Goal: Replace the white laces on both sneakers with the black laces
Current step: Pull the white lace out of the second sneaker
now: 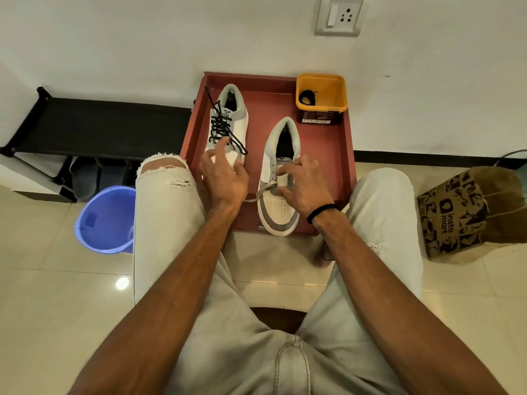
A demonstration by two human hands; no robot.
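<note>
Right grip (302, 181) pinching white lace (266, 189)

A blue plastic bucket (105, 220) stands on the glossy beige floor tiles (71, 295) left of the hands, below a black shoe rack (94, 124). A printed brown paper bag (467, 215) sits to their right. A white wall socket (340, 15) is mounted above.

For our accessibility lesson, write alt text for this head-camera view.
A seated person's right hand pulls the white lace from a sneaker in a red tray; beside it sits a black-laced sneaker.
</note>
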